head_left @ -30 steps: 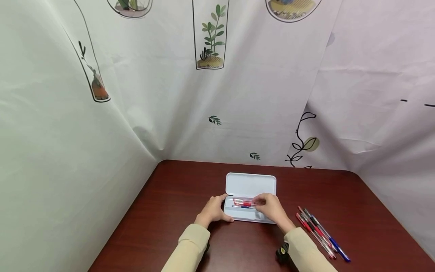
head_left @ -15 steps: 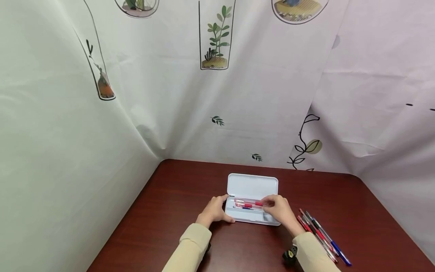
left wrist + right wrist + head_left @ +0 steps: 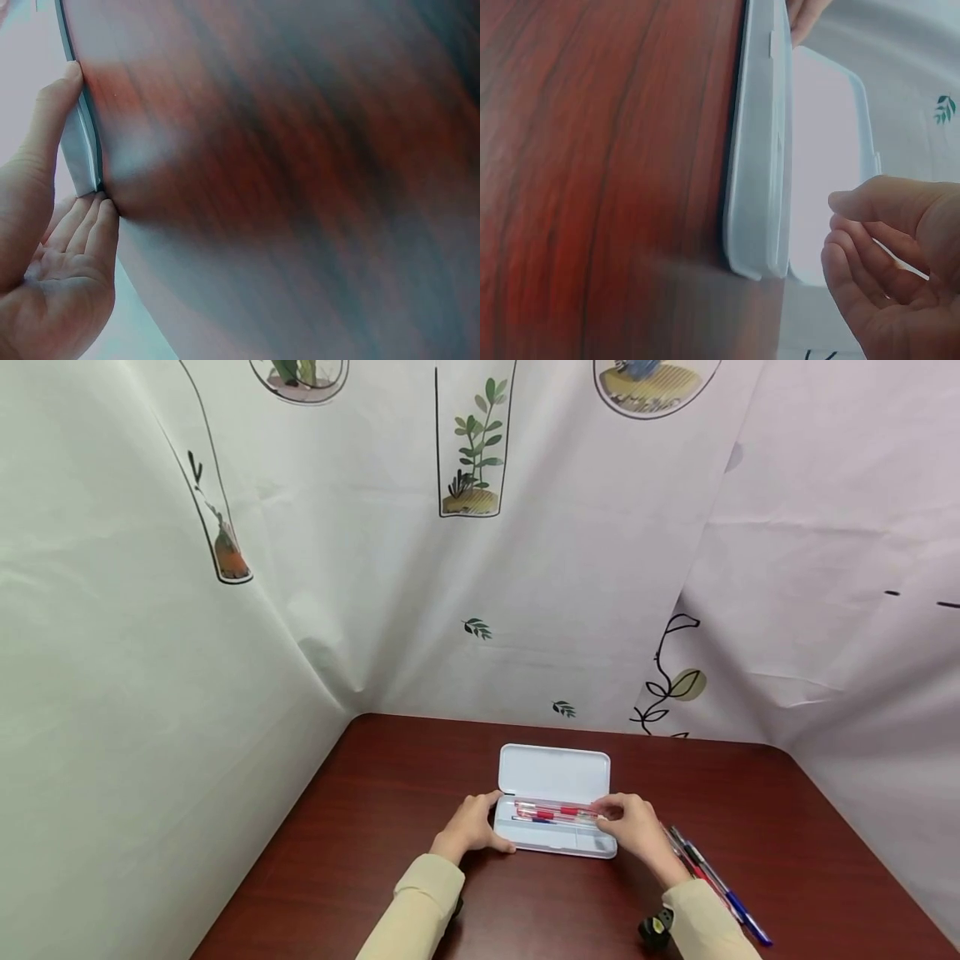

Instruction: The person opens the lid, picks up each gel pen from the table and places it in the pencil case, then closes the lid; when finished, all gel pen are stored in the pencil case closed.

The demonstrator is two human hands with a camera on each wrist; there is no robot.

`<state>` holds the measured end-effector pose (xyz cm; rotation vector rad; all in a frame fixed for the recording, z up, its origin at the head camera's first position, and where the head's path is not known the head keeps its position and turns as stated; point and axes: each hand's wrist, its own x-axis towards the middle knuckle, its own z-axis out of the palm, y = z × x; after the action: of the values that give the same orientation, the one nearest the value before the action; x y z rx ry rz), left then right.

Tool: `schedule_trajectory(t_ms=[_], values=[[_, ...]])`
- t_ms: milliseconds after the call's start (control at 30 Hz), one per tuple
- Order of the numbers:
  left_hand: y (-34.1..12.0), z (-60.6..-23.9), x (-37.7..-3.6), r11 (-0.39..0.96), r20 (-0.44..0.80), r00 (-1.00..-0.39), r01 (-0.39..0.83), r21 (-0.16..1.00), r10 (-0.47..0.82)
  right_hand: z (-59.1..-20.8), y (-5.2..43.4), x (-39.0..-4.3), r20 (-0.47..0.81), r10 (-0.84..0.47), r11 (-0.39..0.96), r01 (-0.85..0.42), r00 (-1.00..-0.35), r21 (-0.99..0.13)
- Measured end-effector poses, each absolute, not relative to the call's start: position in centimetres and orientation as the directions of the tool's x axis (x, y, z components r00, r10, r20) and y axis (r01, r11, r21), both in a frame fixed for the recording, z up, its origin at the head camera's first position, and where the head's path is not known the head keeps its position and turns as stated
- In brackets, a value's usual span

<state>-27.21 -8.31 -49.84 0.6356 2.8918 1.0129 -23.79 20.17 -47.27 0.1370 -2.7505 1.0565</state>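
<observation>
An open white pencil case [image 3: 536,843] lies on the table, its lid [image 3: 555,772] tipped back. Inside, red pens [image 3: 570,811] lie lengthwise beside a blue pen [image 3: 538,820]. My left hand [image 3: 468,827] grips the case's left end, thumb at the front edge and fingers behind; the left wrist view shows the thumb and fingertips against the case's end. At the right end of the pens my right hand [image 3: 633,827] hovers over the case with fingers loosely bent. In the right wrist view, nothing shows between its thumb and fingertips.
Several loose pens, among them a capped blue pen [image 3: 738,910], lie on the dark red-brown table [image 3: 390,777] to the right, partly hidden by the right forearm. White fabric [image 3: 585,593] with plant prints hangs behind the table and along its left side.
My right hand has moved rightward along the case, and a red pen's grip now shows farther right inside it. My left hand has kept its hold on the case's left end.
</observation>
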Motion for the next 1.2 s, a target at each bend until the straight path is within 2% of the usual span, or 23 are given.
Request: schedule_trajectory(t_ms=[533, 933, 1200], values=[[-8.3, -49.6, -27.4, 0.704, 0.123, -0.916, 0.374, 0.604, 0.381, -47.5, 23.8, -22.6, 0.185, 0.033, 0.757, -0.096, -0.982, -0.646], [-8.3, -49.4, -27.2, 0.707, 0.107, -0.921, 0.359, 0.610, 0.375, -47.6, 26.6, -21.3, 0.120, 0.073, 0.772, -0.020, -0.990, -0.635], [-8.3, -49.6, -27.2, 0.714, 0.097, -0.926, 0.345, 0.609, 0.365, -47.9, 27.9, -20.6, 0.170, 0.071, 0.800, -0.046, -0.983, -0.598]])
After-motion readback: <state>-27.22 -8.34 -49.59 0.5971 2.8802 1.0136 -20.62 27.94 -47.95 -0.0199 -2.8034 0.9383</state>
